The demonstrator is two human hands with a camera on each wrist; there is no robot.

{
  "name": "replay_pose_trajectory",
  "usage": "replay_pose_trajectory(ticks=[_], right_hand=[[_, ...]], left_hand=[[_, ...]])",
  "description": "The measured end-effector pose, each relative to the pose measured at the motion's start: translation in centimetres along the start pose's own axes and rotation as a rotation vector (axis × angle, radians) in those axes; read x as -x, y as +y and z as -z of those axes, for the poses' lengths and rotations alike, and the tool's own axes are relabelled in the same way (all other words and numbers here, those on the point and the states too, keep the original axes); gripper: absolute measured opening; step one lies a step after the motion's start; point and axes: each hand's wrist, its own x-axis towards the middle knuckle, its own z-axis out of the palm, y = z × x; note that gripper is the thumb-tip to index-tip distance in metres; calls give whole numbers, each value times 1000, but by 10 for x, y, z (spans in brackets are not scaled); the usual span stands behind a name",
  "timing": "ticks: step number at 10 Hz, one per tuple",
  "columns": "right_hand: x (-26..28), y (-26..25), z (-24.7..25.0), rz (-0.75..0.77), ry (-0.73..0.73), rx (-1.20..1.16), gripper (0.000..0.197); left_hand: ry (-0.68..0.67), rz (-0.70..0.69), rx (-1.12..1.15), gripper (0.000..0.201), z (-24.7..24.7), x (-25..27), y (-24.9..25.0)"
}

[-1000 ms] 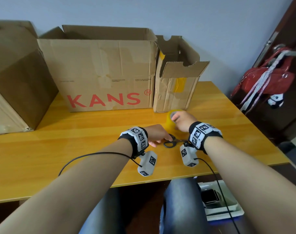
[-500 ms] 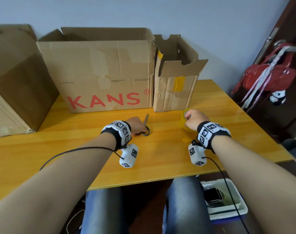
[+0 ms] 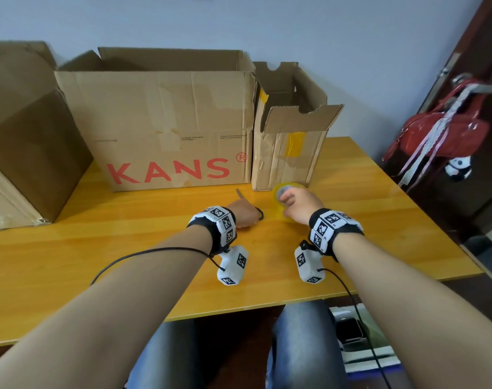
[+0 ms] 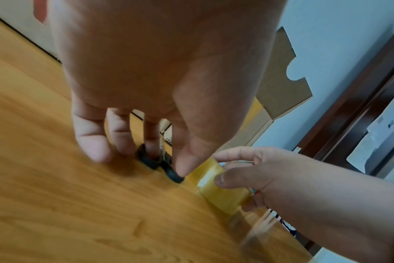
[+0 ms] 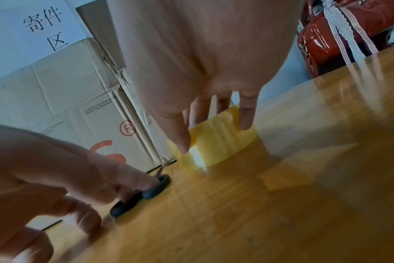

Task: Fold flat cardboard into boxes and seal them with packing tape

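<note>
Tape (image 3: 281,192) in a yellowish roll lies flat on our wooden table (image 3: 71,248), just in front of the small open box (image 3: 289,147), and our right hand (image 3: 302,204) holds it with the thumb against the outer wall and the fingers (image 5: 246,115) spread over the top edge. Just to its left, our left hand (image 3: 243,216) rests on the scissors (image 3: 257,211); from the left wrist we see a finger in one black handle loop and the thumb touching the other, the remaining fingers straight with tips down on the wood. The blades point away toward the big box printed KANS (image 3: 166,130), which stands touching the small one. A third, darker box (image 3: 23,136) sits at the far left, and a red bag (image 3: 447,136) hangs beyond the table's right edge
</note>
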Motion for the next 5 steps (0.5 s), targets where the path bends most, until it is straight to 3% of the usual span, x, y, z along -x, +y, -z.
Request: replay_pose_trajectory(ticks=[1, 2, 3, 4, 5], right_hand=[[-1, 0, -6, 23, 49, 16, 32], [-2, 3, -9, 15, 69, -29, 35], [-7, 10, -11, 27, 67, -50, 40], [-7, 10, -10, 46, 67, -37, 41], [-10, 7, -10, 47, 72, -10, 40]], left_hand=[[-14, -27, -57, 41, -6, -7, 5], [-19, -59, -134, 27, -7, -5, 5], [-59, -27, -288, 38, -10, -4, 10], [-46, -59, -242, 40, -7, 3, 10], [-25, -94, -40, 36, -3, 7, 7]])
